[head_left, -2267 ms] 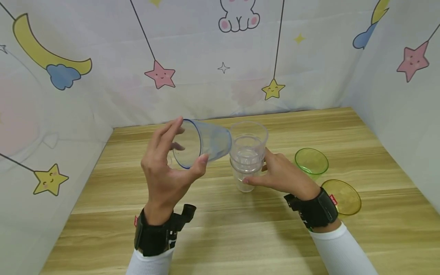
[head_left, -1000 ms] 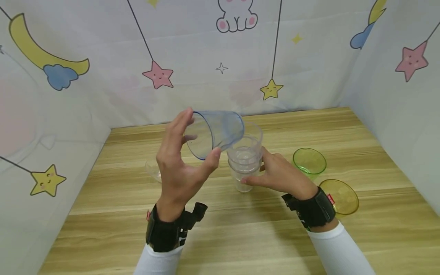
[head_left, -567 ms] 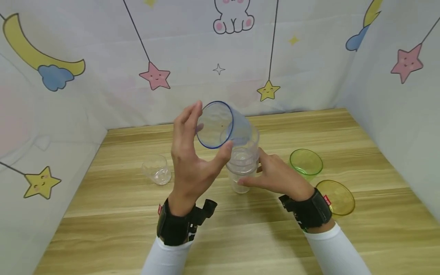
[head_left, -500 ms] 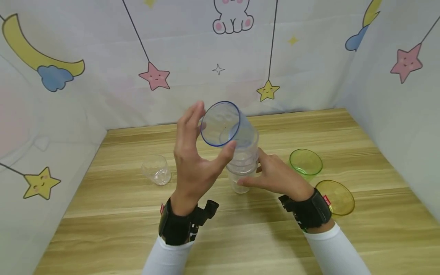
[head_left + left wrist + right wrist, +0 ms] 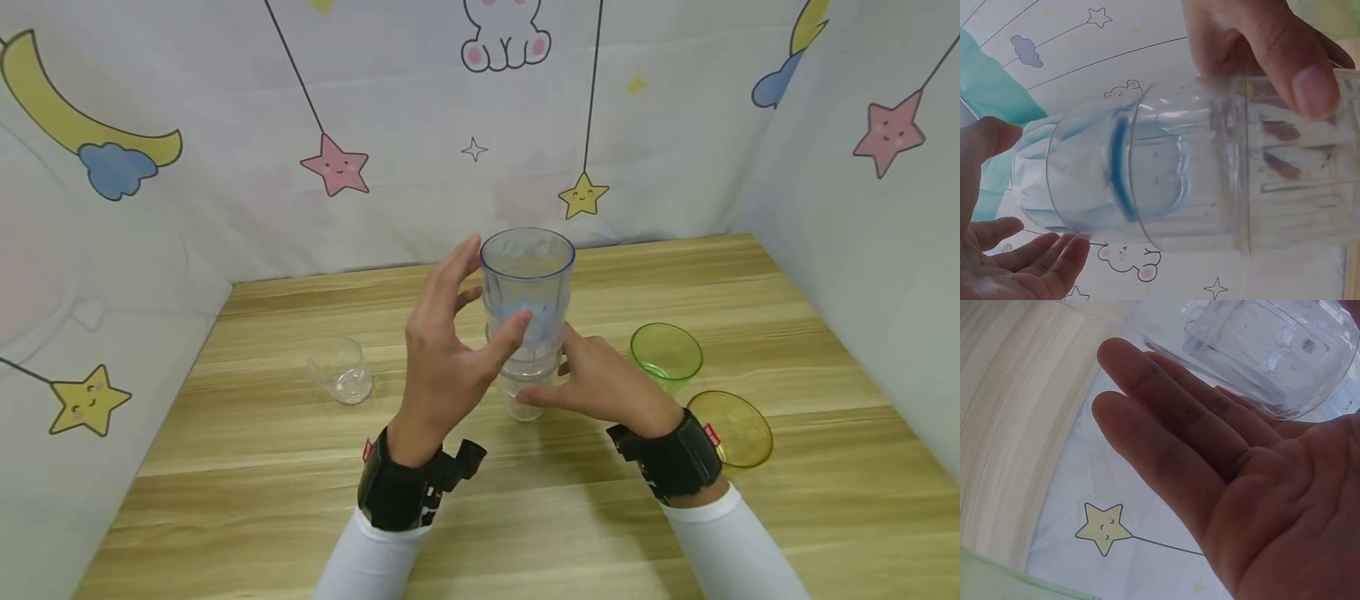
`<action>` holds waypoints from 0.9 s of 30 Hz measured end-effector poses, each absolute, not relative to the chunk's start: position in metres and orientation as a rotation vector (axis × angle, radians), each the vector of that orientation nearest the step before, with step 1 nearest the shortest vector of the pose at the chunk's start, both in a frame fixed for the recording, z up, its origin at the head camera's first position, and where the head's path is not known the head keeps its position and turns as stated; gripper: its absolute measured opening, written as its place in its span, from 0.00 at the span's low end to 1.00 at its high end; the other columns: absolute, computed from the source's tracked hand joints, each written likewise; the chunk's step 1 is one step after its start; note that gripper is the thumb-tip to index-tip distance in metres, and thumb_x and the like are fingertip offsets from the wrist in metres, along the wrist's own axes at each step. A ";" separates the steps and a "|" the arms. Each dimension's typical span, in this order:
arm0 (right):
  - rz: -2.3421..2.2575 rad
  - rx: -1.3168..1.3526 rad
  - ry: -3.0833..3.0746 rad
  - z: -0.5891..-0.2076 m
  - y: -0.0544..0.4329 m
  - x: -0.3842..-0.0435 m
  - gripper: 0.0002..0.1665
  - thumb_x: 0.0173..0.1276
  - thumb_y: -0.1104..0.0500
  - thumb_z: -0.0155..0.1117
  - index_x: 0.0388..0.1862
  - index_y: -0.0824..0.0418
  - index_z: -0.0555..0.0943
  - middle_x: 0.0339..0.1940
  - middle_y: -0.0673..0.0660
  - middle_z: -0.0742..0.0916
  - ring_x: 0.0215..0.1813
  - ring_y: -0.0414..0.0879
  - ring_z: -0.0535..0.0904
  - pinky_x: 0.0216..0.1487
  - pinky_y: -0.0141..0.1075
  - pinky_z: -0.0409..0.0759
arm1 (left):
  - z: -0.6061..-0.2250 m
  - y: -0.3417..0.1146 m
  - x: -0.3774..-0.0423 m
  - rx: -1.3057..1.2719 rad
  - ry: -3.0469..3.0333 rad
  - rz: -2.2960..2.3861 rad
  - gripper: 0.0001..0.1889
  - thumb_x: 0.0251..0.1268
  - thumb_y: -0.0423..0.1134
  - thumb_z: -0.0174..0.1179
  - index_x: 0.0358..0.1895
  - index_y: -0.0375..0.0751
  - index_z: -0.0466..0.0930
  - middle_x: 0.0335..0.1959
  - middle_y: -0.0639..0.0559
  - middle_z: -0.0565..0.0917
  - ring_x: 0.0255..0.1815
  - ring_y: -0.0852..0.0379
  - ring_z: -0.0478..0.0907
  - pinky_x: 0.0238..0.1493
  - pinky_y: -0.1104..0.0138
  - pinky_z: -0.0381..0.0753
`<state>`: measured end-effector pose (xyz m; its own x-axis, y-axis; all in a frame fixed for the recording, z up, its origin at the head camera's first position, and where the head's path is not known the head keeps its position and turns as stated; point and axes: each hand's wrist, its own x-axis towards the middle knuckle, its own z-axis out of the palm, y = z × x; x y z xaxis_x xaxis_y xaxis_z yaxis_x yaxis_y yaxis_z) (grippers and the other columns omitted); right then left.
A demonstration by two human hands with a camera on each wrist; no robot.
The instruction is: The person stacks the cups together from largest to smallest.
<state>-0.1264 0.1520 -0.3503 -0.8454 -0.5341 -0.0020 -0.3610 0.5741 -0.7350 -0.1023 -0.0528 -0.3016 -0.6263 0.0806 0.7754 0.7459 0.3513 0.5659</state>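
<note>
A blue-tinted plastic cup [image 5: 527, 254] stands upright in the top of a stack of clear cups [image 5: 531, 360]. Its blue base shows through the wall of the upper clear cup in the left wrist view. My left hand [image 5: 450, 358] is spread around the blue cup, thumb in front and fingertips by the rim. In the left wrist view a gap shows between the left thumb [image 5: 1004, 132] and the fingers, which sit at the cup's edge. My right hand [image 5: 611, 385] holds the stack lower down, thumb across the front and fingers behind, partly hidden.
A clear cup [image 5: 341, 371] lies tilted on the wooden table [image 5: 262, 500] at left. To the right are a green cup [image 5: 667, 354] and a yellow cup [image 5: 731, 429], the latter partly behind my right wrist strap. A patterned cloth [image 5: 405, 100] encloses the back and sides.
The blue cup was held sideways at left by my left hand; it has moved right, turned upright and gone into the stack. The left fingers have loosened. My right hand stays on the stack.
</note>
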 end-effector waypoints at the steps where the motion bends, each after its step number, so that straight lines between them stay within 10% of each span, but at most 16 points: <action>1: -1.130 -0.745 2.583 -0.350 0.152 -0.126 0.57 0.58 0.35 0.76 0.77 0.52 0.58 0.55 0.54 0.86 0.52 0.50 0.84 0.46 0.46 0.84 | -0.303 -0.052 -0.103 -0.713 -1.975 -1.315 0.40 0.61 0.37 0.70 0.75 0.31 0.61 0.71 0.40 0.70 0.68 0.51 0.71 0.59 0.58 0.79; 27: -1.100 -0.731 2.605 -0.351 0.152 -0.127 0.59 0.57 0.35 0.76 0.79 0.51 0.56 0.57 0.56 0.85 0.55 0.53 0.83 0.50 0.50 0.83 | -0.310 -0.051 -0.106 -0.623 -2.181 -1.387 0.48 0.60 0.43 0.74 0.79 0.36 0.55 0.67 0.45 0.74 0.63 0.54 0.75 0.57 0.58 0.80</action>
<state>-0.1271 0.1520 -0.3507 -0.8518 -0.5238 -0.0091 -0.3587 0.5957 -0.7186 -0.1056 -0.0513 -0.3095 -0.7817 0.1203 0.6119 0.6051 0.3833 0.6978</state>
